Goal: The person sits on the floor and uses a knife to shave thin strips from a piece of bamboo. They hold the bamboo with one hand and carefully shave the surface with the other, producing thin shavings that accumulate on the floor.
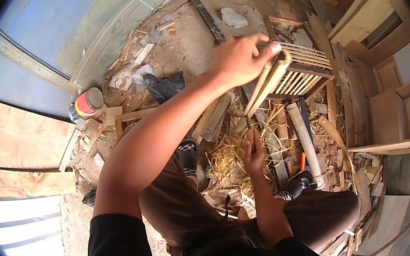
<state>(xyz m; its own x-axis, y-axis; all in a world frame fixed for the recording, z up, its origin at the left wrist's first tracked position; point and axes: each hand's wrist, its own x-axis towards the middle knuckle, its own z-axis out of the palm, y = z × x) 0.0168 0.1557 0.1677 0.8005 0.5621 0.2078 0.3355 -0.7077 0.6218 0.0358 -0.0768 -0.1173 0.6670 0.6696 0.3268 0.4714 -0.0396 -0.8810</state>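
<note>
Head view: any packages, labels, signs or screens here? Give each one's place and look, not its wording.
Tin can: lies on its side on the dirt floor, upper left, beside wood scraps; a cylinder with a red and yellow label and a pale lid end.
No signs or screens show.

Slatted frame (293,70) above shavings (228,158), can (87,103) left.

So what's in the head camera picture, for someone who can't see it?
A person's left hand grips the top of a slatted wooden frame, while the right hand holds a thin tool under it. Wood shavings and offcuts cover the floor.
</note>
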